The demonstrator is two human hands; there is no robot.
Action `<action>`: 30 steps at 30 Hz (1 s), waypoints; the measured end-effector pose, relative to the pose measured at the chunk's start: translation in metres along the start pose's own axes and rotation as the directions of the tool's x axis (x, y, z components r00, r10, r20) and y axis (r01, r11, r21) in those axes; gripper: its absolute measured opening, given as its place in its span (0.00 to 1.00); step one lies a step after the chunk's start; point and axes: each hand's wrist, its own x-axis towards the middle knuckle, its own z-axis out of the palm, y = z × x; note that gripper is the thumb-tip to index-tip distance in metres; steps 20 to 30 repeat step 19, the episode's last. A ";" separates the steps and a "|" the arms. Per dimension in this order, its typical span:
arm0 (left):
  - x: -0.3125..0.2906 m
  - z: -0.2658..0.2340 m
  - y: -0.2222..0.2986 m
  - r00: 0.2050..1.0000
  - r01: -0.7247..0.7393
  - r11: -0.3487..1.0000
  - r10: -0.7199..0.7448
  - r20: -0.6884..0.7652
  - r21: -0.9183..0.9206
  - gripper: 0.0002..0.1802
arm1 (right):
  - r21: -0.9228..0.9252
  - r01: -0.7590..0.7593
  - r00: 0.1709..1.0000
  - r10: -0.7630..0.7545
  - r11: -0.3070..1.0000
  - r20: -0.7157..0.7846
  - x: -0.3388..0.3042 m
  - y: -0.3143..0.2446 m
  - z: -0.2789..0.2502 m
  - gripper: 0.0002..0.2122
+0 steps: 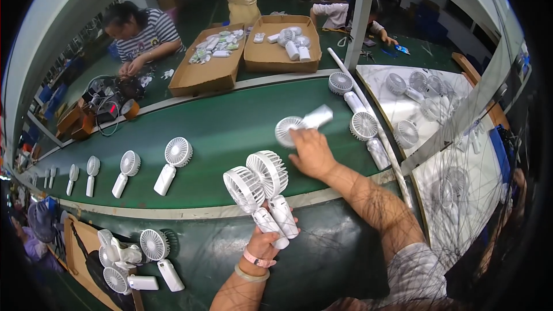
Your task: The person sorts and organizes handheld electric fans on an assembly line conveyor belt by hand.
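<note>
Two white handheld fans stand side by side in my left hand, their handles gripped together and their round grilles up. That wrist wears a pink band and a pale bangle. Farther right, my right hand reaches over the green conveyor belt, its fingers at the grille of another white handheld fan. This fan's handle is smeared by motion and points up to the right. Whether those fingers grip it or only touch it, I cannot tell.
Several fans line the belt's left side; others lie by a white pole at its right end. Cardboard trays hold fans and parts beyond. More fans lie lower left. Two people work across the belt.
</note>
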 end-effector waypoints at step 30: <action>-0.001 -0.001 0.000 0.998 -0.059 0.998 0.060 0.020 -0.010 0.42 | 0.418 -0.468 0.867 -0.311 -0.779 0.390 -0.114 -0.032 -0.044 0.26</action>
